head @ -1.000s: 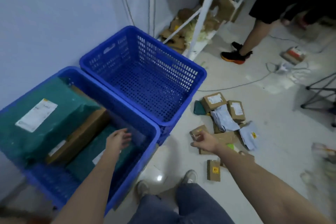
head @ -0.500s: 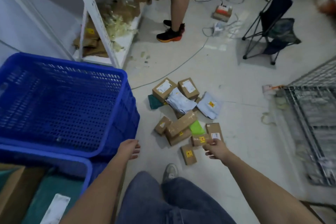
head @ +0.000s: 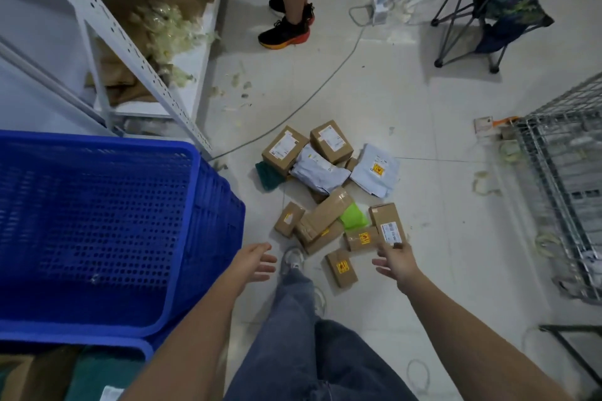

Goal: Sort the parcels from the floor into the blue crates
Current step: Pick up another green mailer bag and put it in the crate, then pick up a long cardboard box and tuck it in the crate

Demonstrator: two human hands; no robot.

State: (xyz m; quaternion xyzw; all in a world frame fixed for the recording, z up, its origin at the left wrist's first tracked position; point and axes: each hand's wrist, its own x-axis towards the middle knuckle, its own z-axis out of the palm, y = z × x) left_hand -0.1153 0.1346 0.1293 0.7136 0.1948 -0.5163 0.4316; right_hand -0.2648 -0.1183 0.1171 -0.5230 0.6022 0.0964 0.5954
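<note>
My right hand [head: 395,260] reaches down over the near edge of the parcel pile [head: 329,198] on the floor, fingers loosely spread and holding nothing, the fingertips just beside the brown box with the white label [head: 387,225] and the small box with a yellow sticker [head: 361,239]. My left hand [head: 254,262] hangs relaxed and empty between the pile and the blue crate [head: 107,231], close to that crate's corner. Another small sticker box [head: 341,268] lies at the pile's nearest edge, between my two hands. Grey mailer bags [head: 374,169] and two labelled cartons [head: 331,142] sit on the far side of the pile. A second blue crate [head: 143,348], nearest me and beside the first, shows teal and brown packages inside.
</note>
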